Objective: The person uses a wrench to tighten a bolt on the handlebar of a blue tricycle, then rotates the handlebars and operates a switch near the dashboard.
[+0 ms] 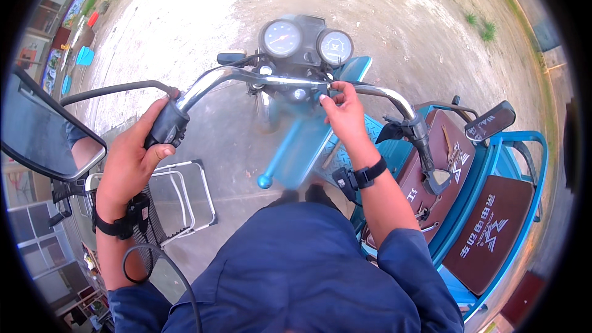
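I stand at the chrome handlebar point(225, 74) of a teal vehicle. My left hand point(126, 163) is wrapped round the left end of the bar, its thumb beside the black switch housing point(168, 124). Near the middle of the bar my right hand point(346, 114) pinches with thumb and index finger at a small dark part point(323, 91), too small to name. Two round gauges point(282, 38) sit ahead of the bar. A mirror point(46, 126) stands out on the left, and another mirror point(491, 122) on the right. Both wrists wear black straps.
To the right, a brown seat pad point(444, 148) carries a spanner point(430, 227) and other small metal tools. A brown backrest point(490, 234) stands inside a teal rail point(535, 209). A folding metal-framed chair point(206, 194) is at left. Below the bar sticks out a teal rod point(265, 180).
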`<state>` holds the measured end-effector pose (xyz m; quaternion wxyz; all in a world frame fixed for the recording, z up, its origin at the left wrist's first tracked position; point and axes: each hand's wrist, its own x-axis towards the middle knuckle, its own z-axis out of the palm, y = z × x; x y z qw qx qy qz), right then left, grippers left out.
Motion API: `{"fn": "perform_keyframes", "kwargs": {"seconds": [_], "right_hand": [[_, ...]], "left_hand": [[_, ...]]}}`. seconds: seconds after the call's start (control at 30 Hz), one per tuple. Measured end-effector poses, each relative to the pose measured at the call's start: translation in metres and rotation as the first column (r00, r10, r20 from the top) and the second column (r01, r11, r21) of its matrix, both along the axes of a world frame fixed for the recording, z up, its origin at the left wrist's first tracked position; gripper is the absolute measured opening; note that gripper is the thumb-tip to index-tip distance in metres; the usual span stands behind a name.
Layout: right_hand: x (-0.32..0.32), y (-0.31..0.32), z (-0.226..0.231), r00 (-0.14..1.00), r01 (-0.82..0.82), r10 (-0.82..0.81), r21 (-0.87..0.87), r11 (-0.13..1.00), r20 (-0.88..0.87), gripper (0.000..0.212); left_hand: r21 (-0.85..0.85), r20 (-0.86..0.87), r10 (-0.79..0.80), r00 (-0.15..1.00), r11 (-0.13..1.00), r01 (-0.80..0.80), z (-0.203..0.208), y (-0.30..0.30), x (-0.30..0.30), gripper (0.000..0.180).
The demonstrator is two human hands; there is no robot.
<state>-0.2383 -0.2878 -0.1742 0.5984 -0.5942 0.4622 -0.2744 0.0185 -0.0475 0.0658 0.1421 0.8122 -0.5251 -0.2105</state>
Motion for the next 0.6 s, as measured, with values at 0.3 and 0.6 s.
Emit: {"fn": "perform_keyframes", "kwargs": {"seconds": [0.3,0.6], "right_hand": [[0.024,-0.013,-0.019,0.906,-0.017,-0.120,-0.317,0.948,-0.406,0.043],[0.036,-0.016,-0.011,0.843,-0.048,-0.158,-0.365,0.930,-0.514,0.042]], "left_hand": [[-0.085,0.016,-0.027,1.000,0.996,0.028,-0.004,0.002,0.002,0.076],[-0.102,0.049,-0.029,0.998,0.994,0.034,-0.006,0.003,0.004,0.079]]}}
